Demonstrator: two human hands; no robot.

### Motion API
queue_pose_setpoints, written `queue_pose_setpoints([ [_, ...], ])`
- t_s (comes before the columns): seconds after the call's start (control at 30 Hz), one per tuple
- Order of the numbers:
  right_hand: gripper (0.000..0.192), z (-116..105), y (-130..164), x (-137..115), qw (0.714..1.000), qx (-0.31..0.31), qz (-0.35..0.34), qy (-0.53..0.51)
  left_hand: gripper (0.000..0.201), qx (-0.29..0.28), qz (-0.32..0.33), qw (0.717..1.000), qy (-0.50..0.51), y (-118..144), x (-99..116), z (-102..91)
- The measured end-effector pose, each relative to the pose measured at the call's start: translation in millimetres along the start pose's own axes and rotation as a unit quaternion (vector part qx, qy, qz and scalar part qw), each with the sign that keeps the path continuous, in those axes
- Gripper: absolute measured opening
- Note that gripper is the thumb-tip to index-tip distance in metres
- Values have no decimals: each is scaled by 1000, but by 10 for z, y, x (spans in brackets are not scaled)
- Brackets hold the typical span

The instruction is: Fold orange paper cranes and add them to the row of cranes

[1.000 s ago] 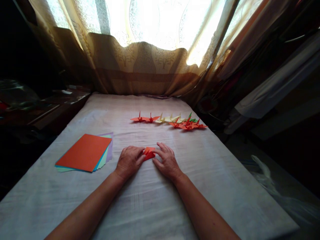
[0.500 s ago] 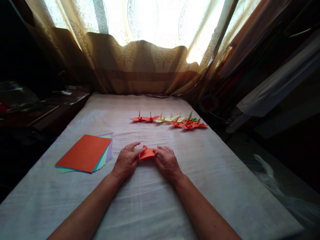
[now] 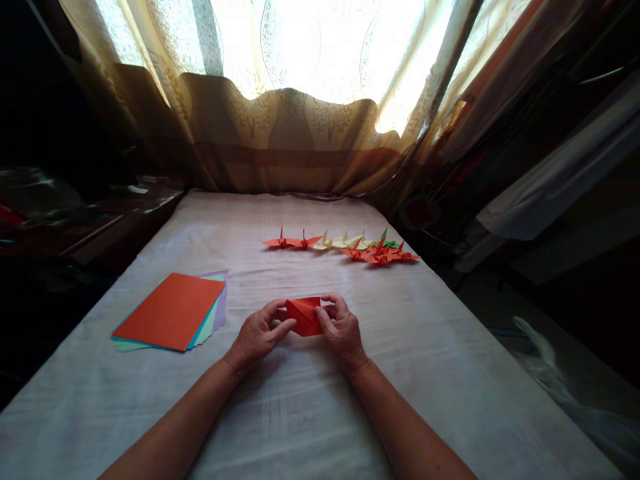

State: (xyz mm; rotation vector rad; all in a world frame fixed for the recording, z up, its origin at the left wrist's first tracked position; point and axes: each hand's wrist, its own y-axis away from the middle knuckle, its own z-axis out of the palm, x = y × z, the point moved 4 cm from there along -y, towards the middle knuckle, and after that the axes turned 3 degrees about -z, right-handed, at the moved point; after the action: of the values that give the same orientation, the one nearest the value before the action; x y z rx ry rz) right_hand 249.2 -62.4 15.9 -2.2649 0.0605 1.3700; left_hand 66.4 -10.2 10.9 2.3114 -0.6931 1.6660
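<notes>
head view: a folded orange paper (image 3: 304, 315) is held up just above the worktop (image 3: 310, 400), which is covered by a pale cloth. the paper is pinched from both sides: the left hand (image 3: 257, 335) has its grip closed on the paper's left edge, thumb and fingertips meeting there, and the right hand (image 3: 343, 330) has its grip closed on the right edge, fingers curled over the top corner. both forearms are stretched in from the near edge. to the left, well apart from the hands, a stack of coloured sheets (image 3: 173, 312) is laid flat with an orange sheet on top. further back, a row of folded paper cranes (image 3: 345, 245) in orange, cream and green is lined up. behind the worktop, a backlit curtain (image 3: 290, 100) is seen.
</notes>
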Motion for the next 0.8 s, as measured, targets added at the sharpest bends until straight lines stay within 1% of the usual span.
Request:
queue_pose_setpoints([
  [0.1,20,17,21,-1,1000,1,-4,19,42,49,-27,998,-4,4,-71,10],
  [0.17,14,29,27,-17,999,-8,-30,32,41,67,-32,997,-3,1,-98,11],
  [0.27,12,47,31,-75,993,-30,-101,53,44,60,-45,996,40,-9,-108,14],
  [0.3,14,54,34,-96,990,-38,-125,61,45,55,-50,996,54,-12,-104,13],
  [0.4,28,65,46,-132,982,-44,-166,81,51,47,-58,995,72,-11,-88,4],
  [0.47,29,66,49,-123,982,-39,-159,93,53,44,-55,996,61,-2,-79,2],
  [0.57,25,56,45,-92,985,-32,-133,108,54,45,-43,998,14,18,-68,3],
  [0.63,20,42,39,-82,986,-30,-126,105,58,53,-36,998,-16,32,-59,0],
  [0.7,16,29,29,-78,989,-32,-120,83,61,53,-32,998,-27,42,-54,1],
  [0.8,22,24,14,-47,996,-40,-79,31,55,41,-22,999,-20,45,-55,5],
])
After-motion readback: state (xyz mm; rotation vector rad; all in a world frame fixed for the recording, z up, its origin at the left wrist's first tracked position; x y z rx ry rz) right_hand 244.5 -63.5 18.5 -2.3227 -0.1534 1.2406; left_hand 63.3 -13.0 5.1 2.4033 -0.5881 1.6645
